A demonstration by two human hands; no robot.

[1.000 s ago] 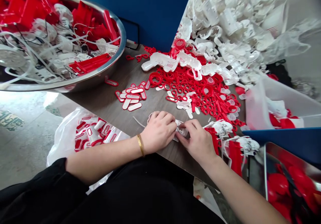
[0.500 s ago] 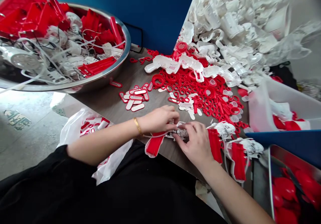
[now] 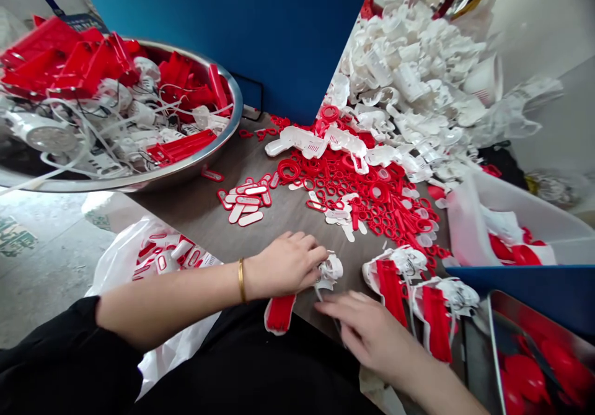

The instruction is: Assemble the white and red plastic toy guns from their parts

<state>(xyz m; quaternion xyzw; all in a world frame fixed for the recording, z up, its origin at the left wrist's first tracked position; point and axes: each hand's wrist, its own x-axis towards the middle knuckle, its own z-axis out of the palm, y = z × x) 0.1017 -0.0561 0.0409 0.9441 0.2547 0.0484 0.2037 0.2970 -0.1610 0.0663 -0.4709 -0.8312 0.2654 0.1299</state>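
Note:
My left hand [image 3: 290, 263], with a gold bracelet at the wrist, is wrapped over a white plastic assembly [image 3: 331, 267] at the table's front edge. A red panel in a white shell [image 3: 279, 313] sticks out below that hand, over the edge. My right hand [image 3: 365, 322] is just right of the assembly, slightly blurred, fingers stretched and apart beside a thin white tube. Right of it lie two similar assemblies, each with a red panel, one nearer [image 3: 392, 288] and one farther right [image 3: 437, 322].
A metal basin [image 3: 236, 102] of red and white parts stands left. Red rings [image 3: 344, 183], white shells [image 3: 404, 87] and oval labels [image 3: 248, 201] lie behind my hands. At right are a clear bin [image 3: 458, 217] and a metal tray [image 3: 495, 340]; a plastic bag [image 3: 116, 257] hangs lower left.
My right hand has moved off the white assembly, down and towards me, and its fingers have spread. My left hand has closed over the assembly. The view has shifted slightly.

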